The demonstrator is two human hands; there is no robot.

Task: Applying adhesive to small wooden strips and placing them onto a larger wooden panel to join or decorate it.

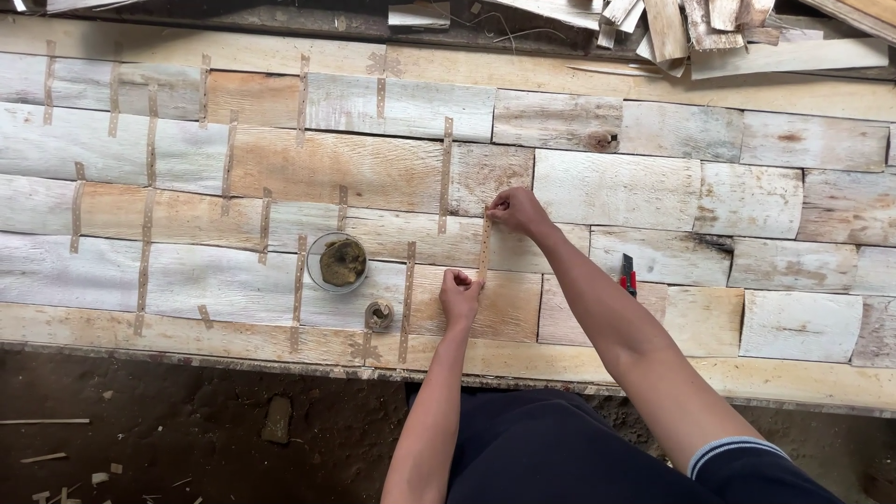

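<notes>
left hand [459, 291] pinches lower end of paper tape strip [483, 247], centre of frame | right hand [516, 210] pinches its upper end | strip lies upright across a seam between veneer sheets [616, 187] on bench [560, 359] | round dish [338, 262] left of hands | red-black cutter [628, 274] right of them

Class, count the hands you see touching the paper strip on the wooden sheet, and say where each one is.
2. The left hand pinches the lower end of the paper strip; the right hand presses its upper end. No other hands show.
</notes>
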